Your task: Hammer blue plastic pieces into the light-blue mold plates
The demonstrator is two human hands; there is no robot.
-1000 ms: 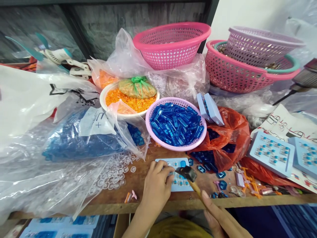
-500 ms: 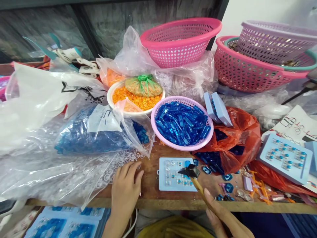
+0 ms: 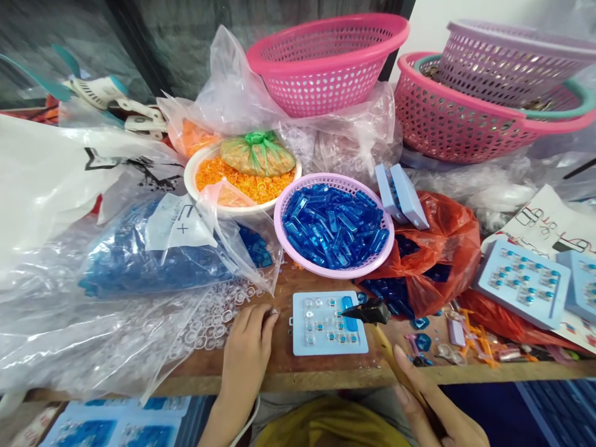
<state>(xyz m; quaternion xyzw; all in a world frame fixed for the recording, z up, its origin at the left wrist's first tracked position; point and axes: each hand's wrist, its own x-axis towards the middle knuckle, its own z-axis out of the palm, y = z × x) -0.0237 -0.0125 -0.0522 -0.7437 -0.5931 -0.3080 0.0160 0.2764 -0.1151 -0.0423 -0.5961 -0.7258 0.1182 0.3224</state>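
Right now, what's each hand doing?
Left hand: fingers curled; whether they pinch something tiny, I can't tell.
Right hand: closed, holding a hammer.

dark streaked panes (image 3: 195, 37) | black frame (image 3: 135, 56) | pale wall (image 3: 447, 12) | wooden table (image 3: 279, 379)

At nine o'clock in my view, I can make out what looks like "E+" on the white label (image 3: 161, 231) of the clear plastic bag (image 3: 116, 264); its smaller writing is illegible to me. I can't read the black marks on the white sack (image 3: 41, 180), toward ten, or the red-and-black markings on the paper sheet (image 3: 522, 225) at three.
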